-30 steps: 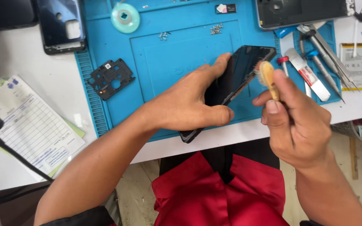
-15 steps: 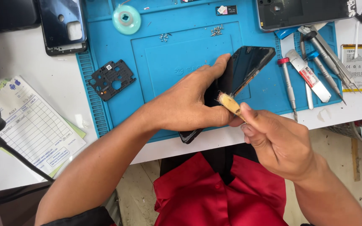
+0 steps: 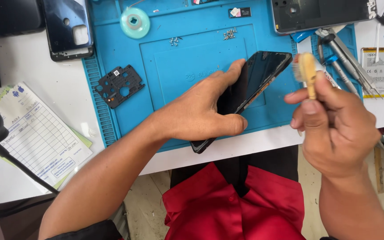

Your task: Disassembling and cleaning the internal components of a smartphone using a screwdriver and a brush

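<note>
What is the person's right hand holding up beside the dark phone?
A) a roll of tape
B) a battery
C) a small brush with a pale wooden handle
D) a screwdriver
C: the right hand pinches a small brush by its pale handle, bristles up, just apart from the phone gripped in the left hand.

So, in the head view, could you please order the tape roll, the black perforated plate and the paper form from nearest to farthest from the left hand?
Measured from the left hand, which grips the black phone:
1. Black perforated plate, on the blue mat just left of the hand.
2. Tape roll, farther up the mat, near its top edge.
3. Paper form, off the mat at far left.
</note>
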